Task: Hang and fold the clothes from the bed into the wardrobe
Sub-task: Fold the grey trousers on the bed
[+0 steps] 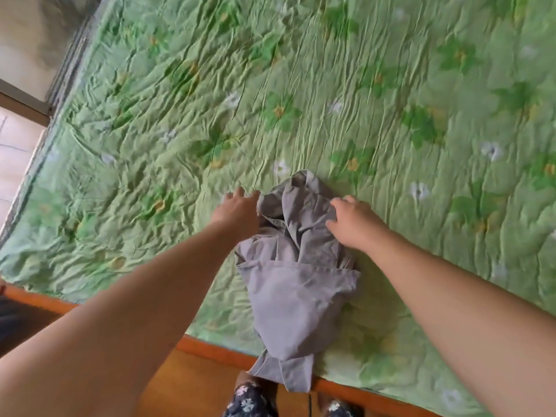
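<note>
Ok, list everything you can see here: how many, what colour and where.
grey garment: one, grey, crumpled on the quilt, one end over the near edge
quilt: one, green with flowers, covering the bed
bed frame: one, orange-brown, along the near edge
floor: pale tiles, far left
trousers: one pair, dark with pale flowers, bottom
left hand: one, at the garment's left edge, grip unclear
right hand: one, fingers curled on the garment
</note>
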